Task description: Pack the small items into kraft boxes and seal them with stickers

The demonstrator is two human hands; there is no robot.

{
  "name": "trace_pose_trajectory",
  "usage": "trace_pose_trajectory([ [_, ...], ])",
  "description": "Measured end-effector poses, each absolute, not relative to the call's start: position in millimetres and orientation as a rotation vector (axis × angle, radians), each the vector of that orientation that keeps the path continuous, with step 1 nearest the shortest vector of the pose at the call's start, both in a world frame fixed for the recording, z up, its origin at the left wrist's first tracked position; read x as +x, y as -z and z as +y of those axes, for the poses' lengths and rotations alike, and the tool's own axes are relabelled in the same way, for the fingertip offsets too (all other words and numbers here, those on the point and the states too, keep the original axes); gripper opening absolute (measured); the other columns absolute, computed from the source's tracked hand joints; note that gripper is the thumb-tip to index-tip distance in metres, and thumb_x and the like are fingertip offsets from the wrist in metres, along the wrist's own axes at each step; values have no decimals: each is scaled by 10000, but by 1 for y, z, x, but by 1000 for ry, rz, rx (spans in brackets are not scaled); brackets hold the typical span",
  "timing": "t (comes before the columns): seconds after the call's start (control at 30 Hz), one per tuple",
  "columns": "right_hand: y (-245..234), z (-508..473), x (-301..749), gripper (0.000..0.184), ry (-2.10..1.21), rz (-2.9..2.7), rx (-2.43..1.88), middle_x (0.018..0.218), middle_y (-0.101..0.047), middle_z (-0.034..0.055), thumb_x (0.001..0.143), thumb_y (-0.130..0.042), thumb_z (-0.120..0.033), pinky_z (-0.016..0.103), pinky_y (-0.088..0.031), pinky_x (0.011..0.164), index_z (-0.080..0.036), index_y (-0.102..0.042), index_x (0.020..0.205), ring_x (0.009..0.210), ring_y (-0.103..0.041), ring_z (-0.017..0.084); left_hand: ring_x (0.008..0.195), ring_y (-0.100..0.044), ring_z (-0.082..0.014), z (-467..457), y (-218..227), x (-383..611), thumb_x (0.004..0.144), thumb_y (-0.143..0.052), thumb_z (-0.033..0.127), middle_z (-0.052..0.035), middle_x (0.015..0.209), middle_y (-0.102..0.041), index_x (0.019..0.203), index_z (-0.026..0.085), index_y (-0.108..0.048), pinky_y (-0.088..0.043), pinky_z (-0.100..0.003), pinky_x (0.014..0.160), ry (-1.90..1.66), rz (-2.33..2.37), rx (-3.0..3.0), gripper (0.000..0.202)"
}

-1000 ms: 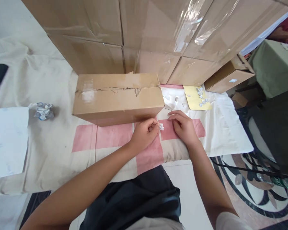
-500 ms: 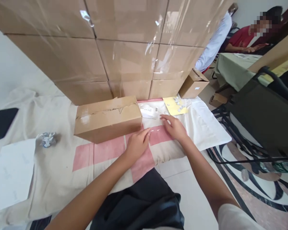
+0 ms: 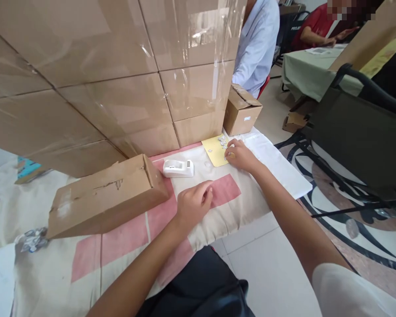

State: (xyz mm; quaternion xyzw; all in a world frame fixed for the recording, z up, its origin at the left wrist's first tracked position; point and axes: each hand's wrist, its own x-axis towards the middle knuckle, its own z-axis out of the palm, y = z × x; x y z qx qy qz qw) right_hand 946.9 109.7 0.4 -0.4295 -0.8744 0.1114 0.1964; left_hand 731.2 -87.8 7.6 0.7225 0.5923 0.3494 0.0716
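My right hand [image 3: 240, 156] reaches over the right edge of a yellow sheet [image 3: 213, 156], fingers bent down and closed at its surface; whatever they pinch is hidden. Several small silvery pieces [image 3: 222, 141] lie on the sheet beside those fingers. Above the pink-and-cream cloth [image 3: 227, 187], my left hand [image 3: 193, 204] is half curled, thumb near the fingers, and anything inside it is too small to make out. A white tape dispenser [image 3: 178, 168] stands just beyond the left hand, not touched by it.
A long cardboard box [image 3: 102, 198] lies to the left, with crumpled silvery wrap [image 3: 33, 240] and white paper [image 3: 0, 277] past it. Stacked, tape-wrapped cartons [image 3: 119, 105] wall the back. A small carton [image 3: 242, 110] stands behind the sheet. A dark chair [image 3: 359, 136] and two people are at right.
My view has swung right. My right hand has moved away from the left hand onto the yellow sheet. The left hand stays over the cloth.
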Motion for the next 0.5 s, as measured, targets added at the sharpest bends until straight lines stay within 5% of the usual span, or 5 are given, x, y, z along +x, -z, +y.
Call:
trace_pose_trajectory([
  [0.2, -6, 95, 939, 131, -263, -2415, -1171, 892, -644, 131, 878, -497, -122, 429, -451, 816, -176, -616, 871, 903, -553, 291, 730, -682, -209, -121, -49, 670, 818, -650, 161, -11, 779, -755, 975, 260, -690, -424, -366, 770, -1365, 2010, 2583, 190],
  [0.33, -20, 80, 931, 93, -139, -2355, -1096, 934, -674, 151, 908, -496, -162, 475, -409, 850, -193, -579, 880, 929, -540, 319, 891, -711, -289, -151, -72, 606, 783, -656, 311, -36, 930, -762, 985, 287, -675, -432, -494, 978, -1613, 2644, 2318, 204],
  [0.5, -41, 39, 864, 80, -781, -1968, -774, 939, -624, 74, 939, -523, -251, 398, -446, 868, -215, -556, 875, 907, -547, 227, 1254, -587, -370, -168, -79, 544, 858, -527, 507, -85, 1270, -693, 1210, 322, -646, -363, -582, 1093, -1157, 3114, 1830, 415],
])
